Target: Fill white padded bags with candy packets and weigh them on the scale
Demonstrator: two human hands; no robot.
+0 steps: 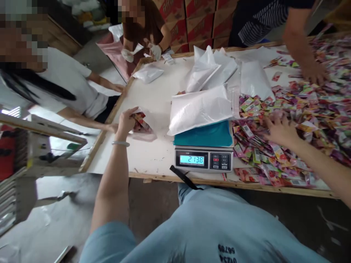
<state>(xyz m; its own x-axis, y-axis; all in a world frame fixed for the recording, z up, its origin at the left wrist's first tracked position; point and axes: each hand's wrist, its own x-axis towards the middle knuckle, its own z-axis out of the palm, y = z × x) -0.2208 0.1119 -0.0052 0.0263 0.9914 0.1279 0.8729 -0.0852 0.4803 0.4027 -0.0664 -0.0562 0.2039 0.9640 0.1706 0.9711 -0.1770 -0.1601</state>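
My left hand (127,121) grips the rim of a white plastic bag (149,126) above the left part of the table. Small red packets show inside the bag's mouth. On the right, my right hand (281,128) rests on a large heap of small colourful packets (274,157), its fingers spread. Between the hands stands a digital scale (204,159) with a lit display that seems to read 213.8. A full white bag (201,109) lies on the scale's blue-green pan (205,136).
Behind the scale are several white bags (210,69), and a smaller bag (148,73) lies near the far left corner. The table has a raised wooden edge (109,120). Co-workers stand at the left and far sides; one person's hand (314,73) reaches into the heap. Red-and-brown cartons (199,27) are stacked behind.
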